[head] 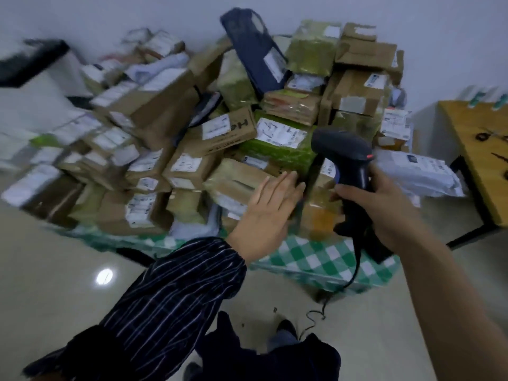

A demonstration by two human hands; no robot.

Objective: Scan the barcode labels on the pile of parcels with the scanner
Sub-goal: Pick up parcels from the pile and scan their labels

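At near edge of parcels [192, 149]: right grip [384, 204] clenched on scanner [343, 152], left grip [270, 204] released, flat; risk of careless sweep toppling boxes, dangling cable [356, 268] snagging.

The right hand [384, 204] grips the scanner [347, 171] above the parcels [192, 149]; the left hand [270, 210] hovers flat.
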